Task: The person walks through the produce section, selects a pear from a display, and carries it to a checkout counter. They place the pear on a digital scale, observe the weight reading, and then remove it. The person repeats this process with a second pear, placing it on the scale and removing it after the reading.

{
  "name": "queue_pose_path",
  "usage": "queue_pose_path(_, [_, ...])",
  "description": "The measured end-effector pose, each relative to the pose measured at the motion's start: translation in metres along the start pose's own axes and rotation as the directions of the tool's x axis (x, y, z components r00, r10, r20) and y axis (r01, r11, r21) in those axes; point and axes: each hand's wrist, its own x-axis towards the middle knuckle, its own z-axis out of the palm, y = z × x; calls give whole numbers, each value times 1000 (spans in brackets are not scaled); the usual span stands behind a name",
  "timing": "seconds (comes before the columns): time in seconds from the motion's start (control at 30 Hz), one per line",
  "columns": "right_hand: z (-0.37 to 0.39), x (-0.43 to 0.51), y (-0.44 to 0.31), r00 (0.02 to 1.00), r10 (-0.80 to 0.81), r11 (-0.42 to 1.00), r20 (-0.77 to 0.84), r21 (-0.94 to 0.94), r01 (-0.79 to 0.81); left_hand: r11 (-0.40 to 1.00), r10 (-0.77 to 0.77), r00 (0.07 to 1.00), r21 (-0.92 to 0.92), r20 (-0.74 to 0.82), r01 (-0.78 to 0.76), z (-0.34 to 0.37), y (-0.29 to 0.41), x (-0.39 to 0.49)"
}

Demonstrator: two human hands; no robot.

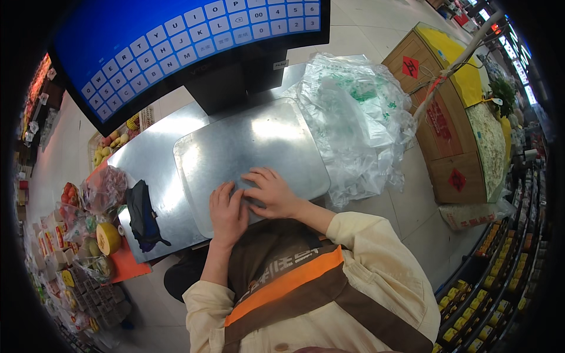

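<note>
Both hands are bare and hold nothing. My left hand (228, 216) lies at the near edge of a metal weighing-scale platform (238, 145), its fingers loosely bent. Close beside it, my right hand (273, 194) reaches in over the same platform with the fingers a little apart. The fingertips of the two hands nearly meet; whether they touch I cannot tell. Behind the platform, a touchscreen monitor (194, 48) shows an on-screen keyboard with letters and digits. A heap of clear plastic bags (362, 128) with green print lies against the platform's right side.
A dark folded umbrella or pouch (143, 216) lies on the metal counter (156, 152) at left. Beyond are a bagged item (103, 189), a cut melon (108, 238) and a fruit basket (95, 148). A wooden bin (441, 128) and shelves of packaged goods (463, 309) stand at right.
</note>
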Motion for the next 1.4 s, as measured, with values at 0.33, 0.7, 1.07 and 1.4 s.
queue_pose_path(0.33, [-4,1,-4,1000,-3,999,-3,-35,3,998,-60,998,37,33,59,-7,0,0])
queue_pose_path(0.7, [2,-4,0,995,92,992,-26,-85,-94,981,-169,985,88,-40,172,-9,-7,-2])
queue_pose_path(1.07, [9,-2,3,998,39,998,-51,-55,-42,948,-250,961,174,-117,267,-8,-1,0])
queue_pose_path(1.4, [2,-4,-1,994,105,993,-34,-41,-107,991,-105,994,84,-34,107,1,12,-6])
